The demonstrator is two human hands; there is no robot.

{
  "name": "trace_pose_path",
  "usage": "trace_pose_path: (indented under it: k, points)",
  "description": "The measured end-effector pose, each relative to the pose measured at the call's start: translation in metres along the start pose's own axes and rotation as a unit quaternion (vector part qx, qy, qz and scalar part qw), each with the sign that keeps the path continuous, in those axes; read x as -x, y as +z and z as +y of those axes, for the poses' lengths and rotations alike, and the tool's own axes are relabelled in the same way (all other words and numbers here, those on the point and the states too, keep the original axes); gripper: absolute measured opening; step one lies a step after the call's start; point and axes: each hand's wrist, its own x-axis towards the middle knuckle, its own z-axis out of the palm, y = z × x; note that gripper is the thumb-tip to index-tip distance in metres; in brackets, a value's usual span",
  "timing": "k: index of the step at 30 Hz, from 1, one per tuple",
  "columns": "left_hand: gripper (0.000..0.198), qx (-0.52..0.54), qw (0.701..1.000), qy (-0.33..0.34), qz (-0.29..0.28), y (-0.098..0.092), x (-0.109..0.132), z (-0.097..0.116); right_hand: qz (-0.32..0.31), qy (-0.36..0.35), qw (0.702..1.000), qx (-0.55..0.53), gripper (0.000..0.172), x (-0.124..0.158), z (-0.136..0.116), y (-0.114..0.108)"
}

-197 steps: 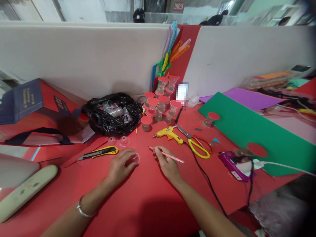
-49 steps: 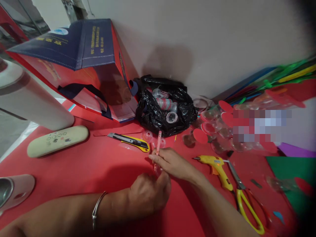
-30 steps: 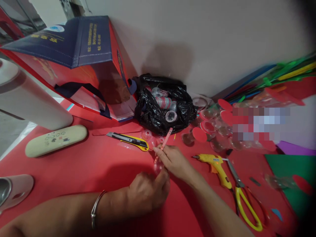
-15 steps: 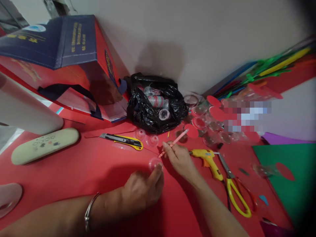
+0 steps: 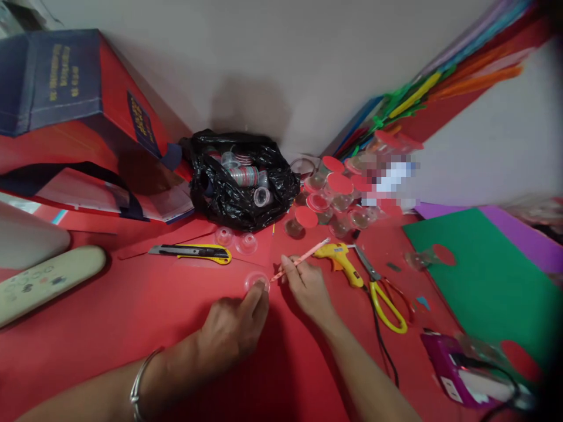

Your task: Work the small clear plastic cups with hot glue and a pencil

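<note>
head view, left hand: your left hand (image 5: 235, 322) pinches one clear cup (image 5: 253, 282) at its near right edge, mid-table, grip narrow.
head view, right hand: your right hand (image 5: 303, 287) holds one pink pen (image 5: 308, 254), tip just right of that cup.
loose cups: two domed cups (image 5: 246, 244), farther left.
tools: one cutter (image 5: 193, 251) left; one glue gun (image 5: 341, 262), one pair of scissors (image 5: 374, 274) right.
red-topped: two lidded cups (image 5: 444, 255) right; far pile (image 5: 339, 183) overlaps too much to count.
</note>
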Motion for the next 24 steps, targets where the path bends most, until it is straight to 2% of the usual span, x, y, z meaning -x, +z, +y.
trace_pose_path:
  k: [5,9,13,15,18,24]
  points:
    - [0.06,0.073,0.997,-0.025,-0.016,0.015,0.01,-0.006,0.013,0.012,1.0,-0.023,0.048,0.015,-0.003,0.001]
    - [0.059,0.043,0.998,-0.009,-0.035,0.004,-0.002,-0.004,0.025,0.021,0.999,-0.044,0.05,0.025,-0.005,0.005]
    - [0.056,0.035,0.997,-0.021,-0.064,-0.012,-0.014,-0.001,0.031,0.026,0.997,-0.062,0.048,0.039,-0.005,0.013]
    - [0.055,0.048,0.997,-0.027,-0.05,-0.016,-0.017,-0.002,0.024,0.027,0.996,-0.08,0.046,0.047,-0.005,0.017]
    - [0.053,0.082,0.996,-0.027,-0.001,-0.017,-0.019,-0.008,0.021,0.012,0.996,-0.09,0.041,0.057,-0.007,0.022]
    - [0.048,0.125,0.988,-0.034,0.08,-0.014,-0.024,-0.025,0.047,-0.102,0.994,0.006,0.032,0.072,-0.01,0.029]
